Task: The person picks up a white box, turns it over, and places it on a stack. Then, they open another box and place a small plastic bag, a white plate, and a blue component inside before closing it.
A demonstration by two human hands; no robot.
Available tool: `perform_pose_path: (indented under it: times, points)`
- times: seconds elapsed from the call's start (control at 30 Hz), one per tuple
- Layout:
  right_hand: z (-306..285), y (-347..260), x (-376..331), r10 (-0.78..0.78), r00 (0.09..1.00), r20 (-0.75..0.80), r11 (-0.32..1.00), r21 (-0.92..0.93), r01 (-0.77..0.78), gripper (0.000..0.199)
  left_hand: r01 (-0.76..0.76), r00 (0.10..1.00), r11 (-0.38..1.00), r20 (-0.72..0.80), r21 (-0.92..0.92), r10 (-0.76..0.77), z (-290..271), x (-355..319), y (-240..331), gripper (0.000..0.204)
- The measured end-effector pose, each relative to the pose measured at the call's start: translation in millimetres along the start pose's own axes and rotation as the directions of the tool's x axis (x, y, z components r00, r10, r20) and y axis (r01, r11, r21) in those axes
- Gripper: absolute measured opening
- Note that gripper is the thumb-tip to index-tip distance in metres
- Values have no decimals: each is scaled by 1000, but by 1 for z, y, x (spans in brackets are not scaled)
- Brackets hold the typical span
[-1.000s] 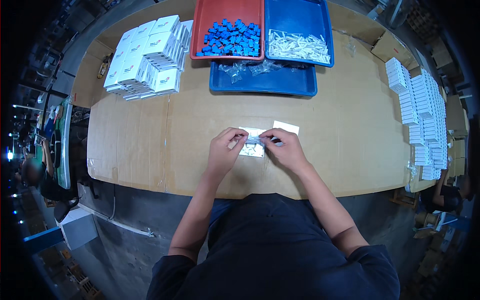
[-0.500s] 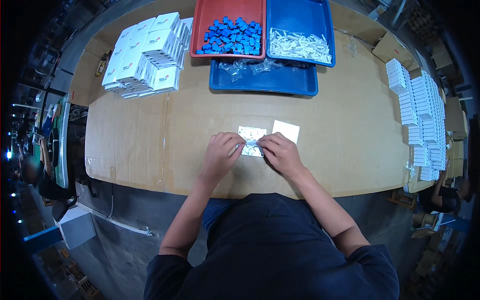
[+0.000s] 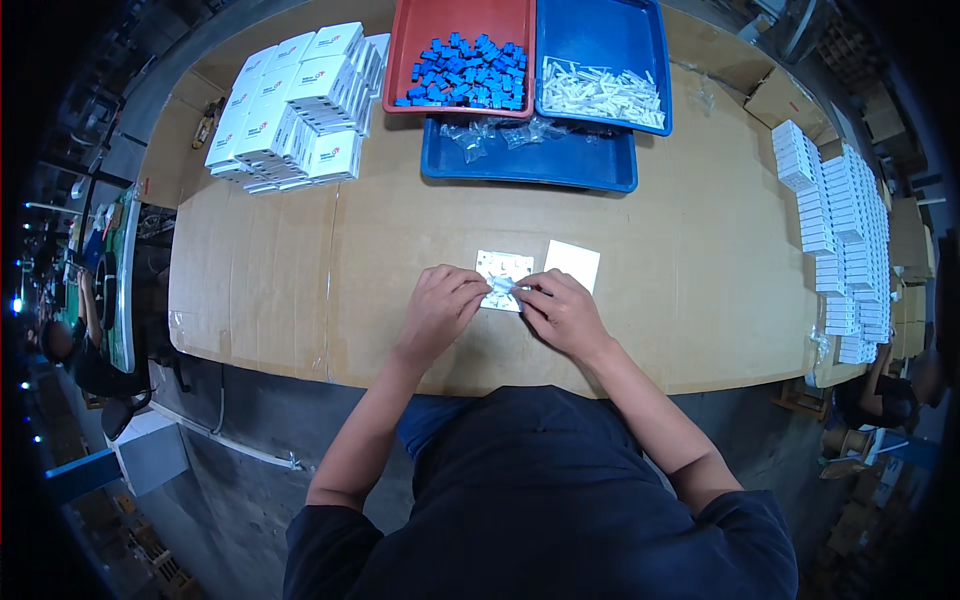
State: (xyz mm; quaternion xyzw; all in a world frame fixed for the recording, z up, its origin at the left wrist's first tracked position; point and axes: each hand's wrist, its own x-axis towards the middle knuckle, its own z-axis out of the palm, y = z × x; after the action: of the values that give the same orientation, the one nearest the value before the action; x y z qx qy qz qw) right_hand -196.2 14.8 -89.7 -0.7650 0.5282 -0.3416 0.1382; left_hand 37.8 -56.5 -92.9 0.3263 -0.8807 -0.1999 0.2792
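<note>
both hands pinch one small clear plastic bag between them just below the centre of the frame: the left hand closes its fingertips on the bag's left end, the right hand on its right end, so both grips are narrow and closed on the bag. what the bag contains is too small to tell. it looks light, limp and a little slippery, the sort of film that crumples and slides, so it is best held at its edges or corners with fingertips, as here, not squeezed in the middle. directly under and behind the hands lies one white perforated card on the brown cardboard-covered table, and just to its right one plain white card, the two near but apart. further up, at the top centre, stand three trays: a long blue tray with a few more clear bags, a red tray heaped with small blue parts, too many to count, and a second blue tray with white parts. at the upper left sits a stack of white boxes, and along the right edge run rows of smaller white boxes.
</note>
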Motion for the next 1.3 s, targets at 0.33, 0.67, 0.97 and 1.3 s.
perform_pose_path:
  times: [0.33,0.67,0.97,1.3]
  points:
    - [1,-2,4,125,992,29,992,-33,-124,9,57,997,998,48,20,-58,2,8,7,11]
    - [-1,-13,22,187,973,138,966,-207,-156,8,-24,1000,999,12,29,24,13,0,3,18]
    - [-5,-8,16,158,963,218,974,-194,-116,14,-1,1000,999,8,38,1,20,-12,13,22]
    - [-17,3,29,108,942,318,985,-163,-58,16,88,996,993,-40,84,-85,27,-4,17,18]
